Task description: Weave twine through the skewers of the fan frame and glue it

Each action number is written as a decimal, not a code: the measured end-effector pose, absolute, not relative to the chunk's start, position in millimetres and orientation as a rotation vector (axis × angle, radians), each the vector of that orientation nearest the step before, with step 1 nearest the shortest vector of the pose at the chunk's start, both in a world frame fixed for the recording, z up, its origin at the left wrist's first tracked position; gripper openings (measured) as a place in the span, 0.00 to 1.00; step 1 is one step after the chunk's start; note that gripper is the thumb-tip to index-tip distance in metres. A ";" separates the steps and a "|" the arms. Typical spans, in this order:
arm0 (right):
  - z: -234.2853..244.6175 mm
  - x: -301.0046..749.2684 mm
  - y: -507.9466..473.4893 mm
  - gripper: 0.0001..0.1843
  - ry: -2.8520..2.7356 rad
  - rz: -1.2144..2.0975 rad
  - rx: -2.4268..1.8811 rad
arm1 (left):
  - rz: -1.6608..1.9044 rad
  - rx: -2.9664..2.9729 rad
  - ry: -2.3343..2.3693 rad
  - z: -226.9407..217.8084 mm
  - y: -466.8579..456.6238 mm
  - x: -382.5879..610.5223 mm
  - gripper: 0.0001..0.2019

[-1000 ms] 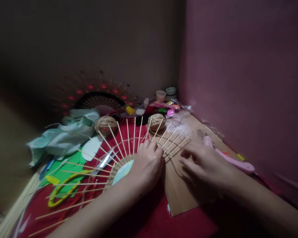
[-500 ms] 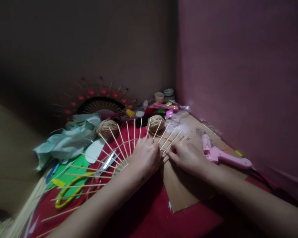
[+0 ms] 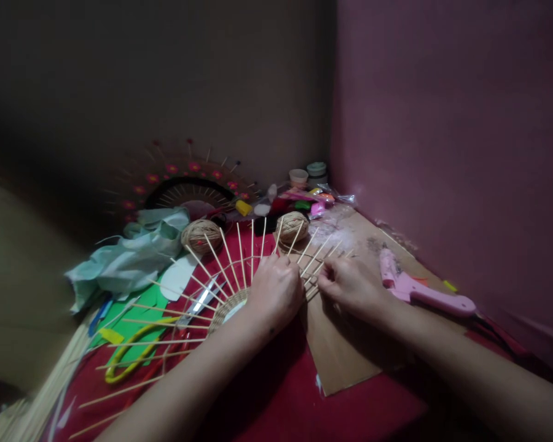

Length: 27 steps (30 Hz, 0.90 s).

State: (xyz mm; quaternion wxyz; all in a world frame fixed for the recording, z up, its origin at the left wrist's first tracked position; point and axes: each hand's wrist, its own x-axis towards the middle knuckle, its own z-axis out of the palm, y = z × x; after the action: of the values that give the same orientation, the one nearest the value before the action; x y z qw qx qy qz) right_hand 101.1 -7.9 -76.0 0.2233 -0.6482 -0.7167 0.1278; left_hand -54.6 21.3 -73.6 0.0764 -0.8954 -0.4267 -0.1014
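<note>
The person's left hand is curled tight over the right part of the stick frame, its grip hidden; just rightward, the right hand has thumb and fingers pressed together by the stick ends, and what they pinch cannot be told. Cardboard lies beneath. The frame, fanning left of and beyond the left hand, looks light, its sticks stiff but thin enough to snap; its woven band beside that hand seems the safest hold. Scissors under the sticks farther left could snag. A pink glue gun lies right of the right hand. Beyond the left hand sit twine balls, then a flowered frame
</note>
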 end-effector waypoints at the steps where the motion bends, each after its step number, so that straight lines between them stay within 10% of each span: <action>1: -77.4 101.9 -7.5 0.09 -1.983 0.346 -1.795 | -0.314 -2.686 -1.286 -73.6 21.1 -54.3 0.09; 27: -84.8 102.5 -4.2 0.11 -2.038 0.224 -1.944 | -0.304 -2.687 -1.276 -74.4 18.8 -55.1 0.09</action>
State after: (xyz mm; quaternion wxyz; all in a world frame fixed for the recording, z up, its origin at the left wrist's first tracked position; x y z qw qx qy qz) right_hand 102.5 -4.2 -84.8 0.1575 -0.6793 -0.7124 0.0784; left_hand -55.1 18.8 -74.4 0.0757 -0.8960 -0.4257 -0.1015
